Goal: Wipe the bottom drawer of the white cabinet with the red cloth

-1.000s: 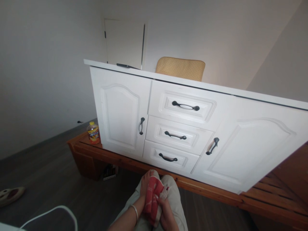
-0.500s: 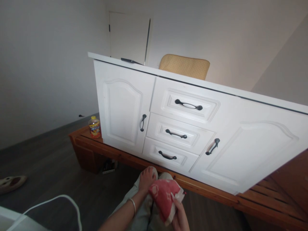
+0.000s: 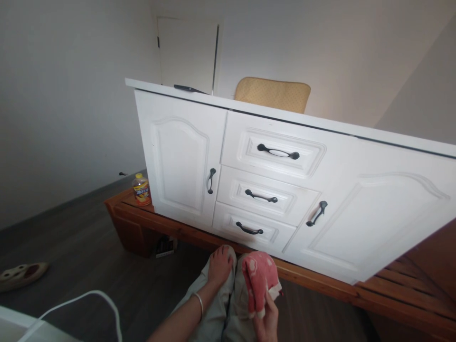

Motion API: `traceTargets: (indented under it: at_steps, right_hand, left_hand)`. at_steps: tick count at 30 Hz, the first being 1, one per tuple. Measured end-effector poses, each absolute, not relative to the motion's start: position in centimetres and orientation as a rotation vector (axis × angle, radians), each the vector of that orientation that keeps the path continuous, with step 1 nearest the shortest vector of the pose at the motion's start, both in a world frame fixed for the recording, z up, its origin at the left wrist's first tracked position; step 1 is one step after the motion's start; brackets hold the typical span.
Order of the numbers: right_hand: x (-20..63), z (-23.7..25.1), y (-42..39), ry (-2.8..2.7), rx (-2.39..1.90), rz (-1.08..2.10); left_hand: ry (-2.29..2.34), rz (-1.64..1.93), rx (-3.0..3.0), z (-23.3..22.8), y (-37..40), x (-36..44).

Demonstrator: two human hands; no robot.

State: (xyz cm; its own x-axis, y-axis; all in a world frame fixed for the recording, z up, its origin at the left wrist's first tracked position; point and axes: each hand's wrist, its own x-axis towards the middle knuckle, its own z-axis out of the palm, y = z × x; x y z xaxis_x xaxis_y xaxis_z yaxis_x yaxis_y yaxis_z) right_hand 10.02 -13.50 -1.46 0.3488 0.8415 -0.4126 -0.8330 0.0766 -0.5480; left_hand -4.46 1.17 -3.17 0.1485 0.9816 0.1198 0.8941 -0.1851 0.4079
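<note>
Your right hand [image 3: 266, 323] is closed round the lower end of a red cloth with pale blotches and a white edge [image 3: 259, 283], which drapes over your right knee. Your left hand [image 3: 220, 265], a thin silver bangle [image 3: 198, 305] on its wrist, rests palm down on your left knee with fingers loosely curled, holding nothing. Just beyond your knees stands a white wooden cabinet with two arched doors and three drawers with dark handles [image 3: 270, 185], set on a low brown wooden platform [image 3: 131, 216]. At the platform's left end, just beside the cabinet, stands a yellow-capped plastic bottle [image 3: 141, 189]. A padded tan chair back [image 3: 272, 94] shows behind the cabinet's top edge.
</note>
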Motion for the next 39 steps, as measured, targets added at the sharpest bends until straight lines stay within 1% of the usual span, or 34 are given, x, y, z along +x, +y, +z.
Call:
traceTargets:
  at_steps: [7, 16, 21, 29, 33, 36, 39]
  right_hand:
    - [9.0, -2.7, -13.0, 0.039, -0.775, 1.289]
    - [8.0, -1.6, -12.5, -0.006, -0.749, 1.318]
    - [7.7, -1.6, -12.1, -0.024, -0.753, 1.358]
    - [7.5, -1.7, -11.5, -0.027, -0.768, 1.445]
    - [8.1, -2.3, -11.5, -0.063, -0.757, 1.481]
    - [8.4, -2.3, -11.6, -0.077, -0.74, 1.516]
    - [8.5, -2.2, -11.6, -0.071, -0.756, 1.52]
  left_hand:
    - [1.841, 0.501, 2.175, -2.8, 1.1, -4.5]
    - [1.793, 0.49, 2.187, -2.4, 0.9, -4.8]
    - [1.753, 0.549, 2.18, -2.6, 0.8, -5.2]
    - [1.681, 0.787, 2.095, -2.4, 0.5, -5.7]
    - [1.571, 1.104, 1.976, -1.9, 1.1, -6.1]
    - [1.459, 1.283, 1.939, -0.2, 2.7, -5.4]
    - [1.349, 1.309, 2.025, 2.8, 4.9, -3.4]
